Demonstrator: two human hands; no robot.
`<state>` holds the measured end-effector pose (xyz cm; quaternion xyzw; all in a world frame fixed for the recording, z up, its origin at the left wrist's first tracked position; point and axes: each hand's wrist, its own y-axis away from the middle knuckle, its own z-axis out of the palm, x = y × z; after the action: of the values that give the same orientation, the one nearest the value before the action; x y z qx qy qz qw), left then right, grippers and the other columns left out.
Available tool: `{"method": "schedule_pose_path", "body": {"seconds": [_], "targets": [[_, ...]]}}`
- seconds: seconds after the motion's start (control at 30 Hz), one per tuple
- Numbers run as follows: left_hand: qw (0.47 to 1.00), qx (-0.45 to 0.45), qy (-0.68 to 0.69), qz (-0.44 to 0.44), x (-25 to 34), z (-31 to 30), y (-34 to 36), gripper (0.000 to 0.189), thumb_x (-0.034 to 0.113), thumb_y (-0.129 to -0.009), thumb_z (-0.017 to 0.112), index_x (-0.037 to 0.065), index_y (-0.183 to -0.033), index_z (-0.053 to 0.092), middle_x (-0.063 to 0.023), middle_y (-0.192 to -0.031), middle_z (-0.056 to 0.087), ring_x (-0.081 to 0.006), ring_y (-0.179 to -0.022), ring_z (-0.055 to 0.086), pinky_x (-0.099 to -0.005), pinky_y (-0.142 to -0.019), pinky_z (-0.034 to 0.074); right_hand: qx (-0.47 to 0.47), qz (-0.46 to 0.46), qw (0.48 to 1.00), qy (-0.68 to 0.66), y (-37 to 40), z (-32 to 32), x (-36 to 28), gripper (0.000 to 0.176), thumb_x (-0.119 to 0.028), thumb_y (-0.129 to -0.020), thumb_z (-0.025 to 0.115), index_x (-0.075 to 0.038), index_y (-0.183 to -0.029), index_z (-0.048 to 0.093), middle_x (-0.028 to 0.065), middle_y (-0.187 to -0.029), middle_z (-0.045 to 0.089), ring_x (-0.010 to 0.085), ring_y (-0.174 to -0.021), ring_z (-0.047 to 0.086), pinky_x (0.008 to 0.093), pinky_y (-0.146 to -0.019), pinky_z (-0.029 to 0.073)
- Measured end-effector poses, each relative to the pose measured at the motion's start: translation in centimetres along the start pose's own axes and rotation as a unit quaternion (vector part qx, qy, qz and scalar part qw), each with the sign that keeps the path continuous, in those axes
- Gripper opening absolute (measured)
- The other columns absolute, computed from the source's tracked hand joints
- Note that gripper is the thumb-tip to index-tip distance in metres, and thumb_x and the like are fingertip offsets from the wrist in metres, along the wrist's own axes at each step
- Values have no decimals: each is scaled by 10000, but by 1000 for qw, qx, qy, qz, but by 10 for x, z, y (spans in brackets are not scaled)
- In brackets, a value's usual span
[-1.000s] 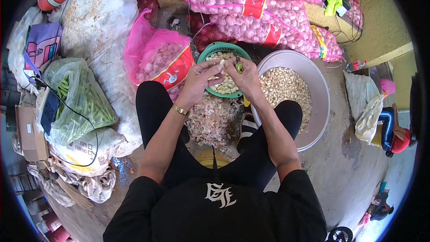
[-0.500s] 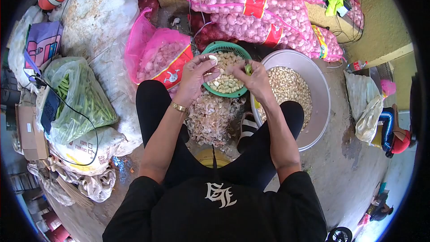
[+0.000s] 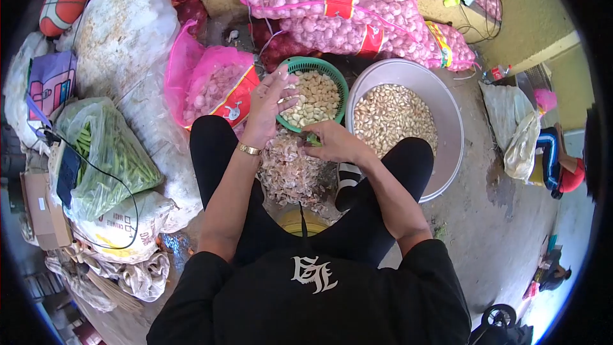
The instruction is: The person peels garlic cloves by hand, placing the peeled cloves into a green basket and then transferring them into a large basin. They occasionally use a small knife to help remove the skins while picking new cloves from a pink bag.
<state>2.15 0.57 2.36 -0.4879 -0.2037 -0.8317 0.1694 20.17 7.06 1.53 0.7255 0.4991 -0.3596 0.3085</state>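
Note:
My left hand (image 3: 265, 107) is raised at the left rim of a green plastic basket (image 3: 345, 92), its fingers stretched apart and no clove visible in them. Pale peeled garlic cloves (image 3: 317, 94) fill much of that basket. Below its front rim, my right hand (image 3: 338, 143) is closed around a small green-handled tool (image 3: 313, 140); its working end cannot be made out. Loose garlic skins (image 3: 290, 169) lie heaped on the floor between my feet, under both hands. To the right stands a large pale basin (image 3: 452, 134) of unpeeled garlic cloves (image 3: 397, 115).
An opened pink mesh sack (image 3: 214, 86) of garlic stands left of the basket. Full garlic sacks (image 3: 357, 19) are stacked behind. Green pods in a clear bag (image 3: 115, 147) and a white sack (image 3: 137, 38) lie left. A person (image 3: 562, 163) is at far right.
My left hand has opened, and the white clove it pinched is no longer seen in it. My right hand has come down and left with the green-handled tool. The whole view has shifted slightly.

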Motion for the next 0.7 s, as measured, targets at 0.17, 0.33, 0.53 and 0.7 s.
{"method": "schedule_pose_path", "body": {"seconds": [0.17,0.33,0.53,0.7], "targets": [[999,-38,-10,-36,-6,1,-2,357,306,-972,612,81,-1248,619,-43,-1089,680,-101,-864,645,-256,-767,554,52,15,997,50,9,28,17,391,-309,-759,730,-81,-1075,694,219,-935,686,383,-906,658,444,-821,524],[995,-87,-27,-27,1,12,2,365,309,-970,615,68,-1244,615,-47,-1109,679,-99,-870,643,-254,-775,554,64,86,991,80,35,20,-19,535,-317,-777,702,67,-1134,593,300,-970,660,422,-943,651,463,-850,513],[984,-165,-60,-38,5,48,15,351,298,-980,604,61,-1238,616,-60,-1134,673,-107,-894,644,-257,-782,556,14,177,982,72,78,-2,-30,433,-213,-863,578,94,-1146,463,303,-990,620,430,-951,626,461,-831,493],[972,-217,-41,-86,-23,99,46,295,264,-994,581,54,-1197,625,-50,-1143,650,-124,-975,618,-282,-845,551,70,129,989,11,141,-40,-35,308,-177,-926,524,46,-1129,465,239,-936,627,348,-852,630,420,-779,494]]}}
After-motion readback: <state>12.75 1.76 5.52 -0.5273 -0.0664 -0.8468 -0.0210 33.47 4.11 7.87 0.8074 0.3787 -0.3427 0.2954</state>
